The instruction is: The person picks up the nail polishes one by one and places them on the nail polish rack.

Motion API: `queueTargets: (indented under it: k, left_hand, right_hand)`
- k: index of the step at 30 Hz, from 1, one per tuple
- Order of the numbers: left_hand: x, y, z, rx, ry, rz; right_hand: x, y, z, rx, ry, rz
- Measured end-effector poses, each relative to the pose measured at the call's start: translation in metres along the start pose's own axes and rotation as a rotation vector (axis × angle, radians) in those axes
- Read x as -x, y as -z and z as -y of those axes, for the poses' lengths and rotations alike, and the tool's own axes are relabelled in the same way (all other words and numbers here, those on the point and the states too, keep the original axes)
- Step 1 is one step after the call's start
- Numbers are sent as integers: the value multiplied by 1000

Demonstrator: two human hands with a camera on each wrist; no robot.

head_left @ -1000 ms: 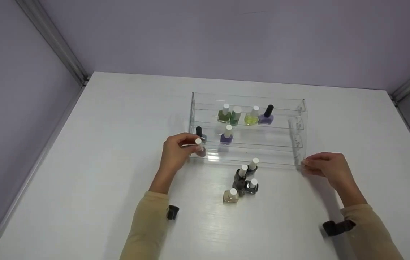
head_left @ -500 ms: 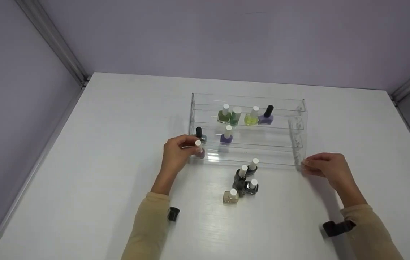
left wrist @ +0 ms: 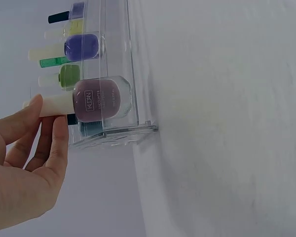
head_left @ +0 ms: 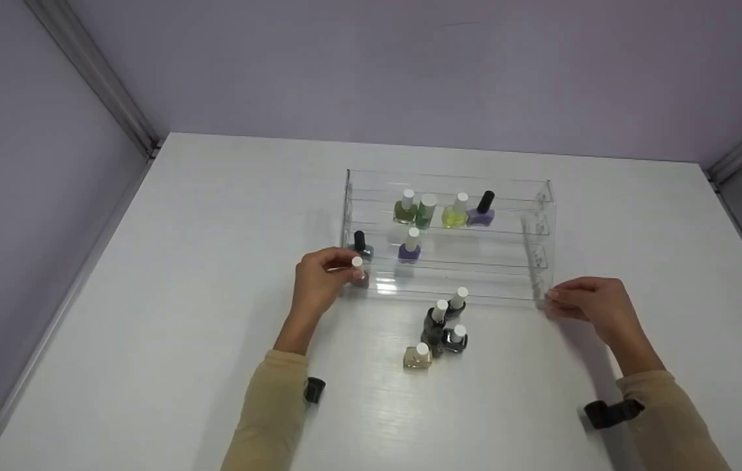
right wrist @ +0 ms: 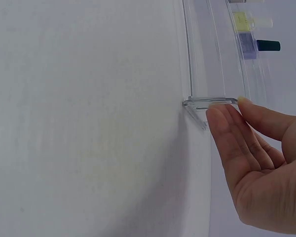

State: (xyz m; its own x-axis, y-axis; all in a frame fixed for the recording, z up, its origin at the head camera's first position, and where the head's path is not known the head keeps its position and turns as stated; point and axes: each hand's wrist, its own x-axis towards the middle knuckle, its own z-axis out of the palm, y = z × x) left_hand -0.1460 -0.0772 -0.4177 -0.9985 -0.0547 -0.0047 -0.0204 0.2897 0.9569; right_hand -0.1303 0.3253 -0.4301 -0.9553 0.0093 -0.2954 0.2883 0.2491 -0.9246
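Note:
My left hand [head_left: 320,280] pinches the white cap of a mauve nail polish bottle [left wrist: 96,100] between thumb and fingers. The bottle stands at the left end of the lowest front tier of a clear tiered display rack [head_left: 482,281]. My right hand [head_left: 596,304] holds the rack's front right corner with thumb and fingertips. Just behind the mauve bottle is a black-capped blue-grey bottle [head_left: 364,250], with a purple bottle [head_left: 410,252] farther right on that tier. Higher up stand an olive green bottle [head_left: 404,211], a green one [head_left: 425,214], a yellow one [head_left: 454,216] and a lilac one [head_left: 480,216].
In front of the rack, several dark bottles [head_left: 455,339] and a beige bottle [head_left: 417,358] are clustered on the white table [head_left: 214,261]. Pale walls [head_left: 410,72] border the table behind and at the sides.
My left hand has lowered the mauve bottle slightly toward the front tier, shifting a little left. My right hand stays at the rack's corner.

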Motion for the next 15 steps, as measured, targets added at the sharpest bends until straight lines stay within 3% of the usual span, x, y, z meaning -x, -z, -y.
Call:
queueTargets:
  k: [15]
  left_hand:
    - [1,1,2,1,-10,-2]
  right_hand:
    - [0,0,0,-22,13,2]
